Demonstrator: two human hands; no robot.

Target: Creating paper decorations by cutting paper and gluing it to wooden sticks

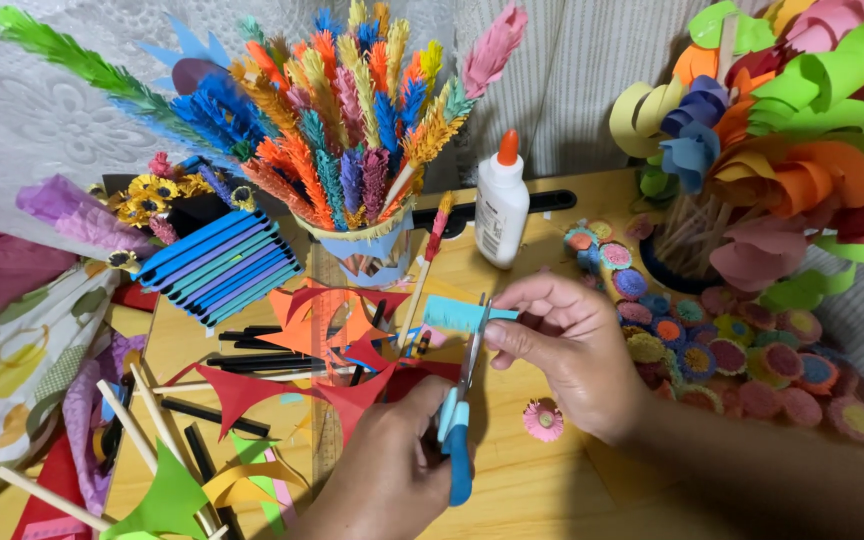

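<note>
My left hand [392,470] grips the blue handles of a pair of scissors [459,420], whose blades point up and away from me. The blades meet a folded teal paper strip [457,313], fringed along its edge. My right hand [562,340] pinches the right end of that strip between thumb and fingers, just above the wooden table [542,490]. A small pink paper flower [543,420] lies on the table under my right wrist.
A cup of colourful fringed paper feathers [352,150] stands behind, next to a white glue bottle [501,205]. Red and orange paper cut-outs [332,345], black and wooden sticks [142,420] lie left. Several rolled paper flowers [732,350] and a curled-paper bouquet [782,140] fill the right.
</note>
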